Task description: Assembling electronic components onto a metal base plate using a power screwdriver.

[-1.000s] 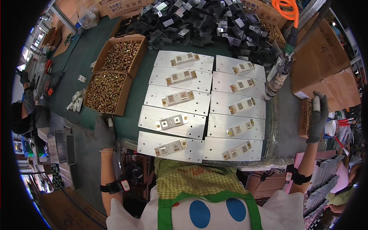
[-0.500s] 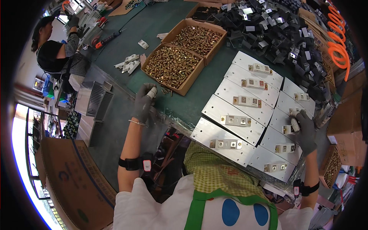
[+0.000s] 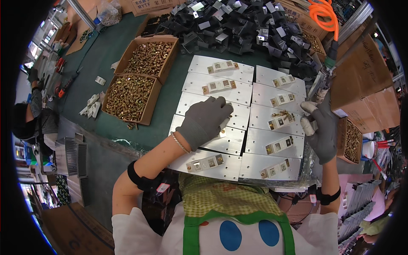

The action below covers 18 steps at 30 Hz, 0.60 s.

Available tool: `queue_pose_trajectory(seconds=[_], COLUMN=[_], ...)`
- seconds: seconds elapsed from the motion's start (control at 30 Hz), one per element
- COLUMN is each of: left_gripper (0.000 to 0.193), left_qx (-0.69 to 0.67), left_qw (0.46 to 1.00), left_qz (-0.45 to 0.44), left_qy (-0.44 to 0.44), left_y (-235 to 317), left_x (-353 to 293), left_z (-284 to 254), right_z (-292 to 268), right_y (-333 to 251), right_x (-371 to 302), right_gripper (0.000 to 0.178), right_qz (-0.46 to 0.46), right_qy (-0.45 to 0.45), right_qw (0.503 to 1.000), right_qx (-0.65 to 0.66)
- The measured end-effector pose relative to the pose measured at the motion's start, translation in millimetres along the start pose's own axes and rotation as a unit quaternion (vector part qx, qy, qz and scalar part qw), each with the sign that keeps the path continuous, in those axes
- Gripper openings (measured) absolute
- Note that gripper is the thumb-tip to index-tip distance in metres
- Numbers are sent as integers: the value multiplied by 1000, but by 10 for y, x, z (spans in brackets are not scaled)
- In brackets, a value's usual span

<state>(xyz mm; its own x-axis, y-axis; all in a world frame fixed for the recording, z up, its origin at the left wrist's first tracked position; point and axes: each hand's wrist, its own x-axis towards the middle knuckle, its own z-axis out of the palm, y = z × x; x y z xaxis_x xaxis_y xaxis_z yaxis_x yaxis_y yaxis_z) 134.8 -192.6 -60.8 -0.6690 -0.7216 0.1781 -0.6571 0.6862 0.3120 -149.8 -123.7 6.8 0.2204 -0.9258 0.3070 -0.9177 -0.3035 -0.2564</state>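
My gloved left hand [image 3: 206,120] is over the left column of silver metal plates [image 3: 193,98], fingers curled down by a pale connector block; what they hold, if anything, is hidden. Beside the right column, my gloved right hand [image 3: 321,134] has its wrapped thumb and forefinger apart. Several loose brass screws [image 3: 282,114] lie on and beside a connector block [image 3: 278,122] on a right-column plate. Similar blocks sit on the other plates, such as the one nearest me [image 3: 205,163]. A metal-bodied power tool [image 3: 321,83] on an orange coiled hose [image 3: 325,17] stands just beyond my right hand.
Two open cartons of brass screws [image 3: 129,97] stand left of the plates, with spare pale blocks [image 3: 90,106] beside them. Black brackets [image 3: 229,27] are heaped at the back. A large cardboard box [image 3: 361,78] and a smaller screw box [image 3: 352,142] flank the right. A co-worker [image 3: 32,117] is far left.
My left hand has moved from beside the screw carton to over the plates. Loose screws now lie at a right-column block. My right hand has moved off the blocks to the plates' right edge.
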Motion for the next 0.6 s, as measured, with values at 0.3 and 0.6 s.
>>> queue_pose_trajectory(seconds=[0.3, 0.6], left_gripper=[40, 59], left_qx=[-38, 114], left_qw=[945, 809], left_qz=[-287, -553], left_qy=[149, 163], left_y=[-619, -1151], left_x=[-994, -1605], left_z=[-479, -177], right_z=[27, 934], right_y=[-626, -1858], right_x=[377, 1257], right_gripper=[33, 17], right_qz=[-54, -357], right_qy=[-13, -204], right_qw=[989, 884], right_qx=[138, 223])
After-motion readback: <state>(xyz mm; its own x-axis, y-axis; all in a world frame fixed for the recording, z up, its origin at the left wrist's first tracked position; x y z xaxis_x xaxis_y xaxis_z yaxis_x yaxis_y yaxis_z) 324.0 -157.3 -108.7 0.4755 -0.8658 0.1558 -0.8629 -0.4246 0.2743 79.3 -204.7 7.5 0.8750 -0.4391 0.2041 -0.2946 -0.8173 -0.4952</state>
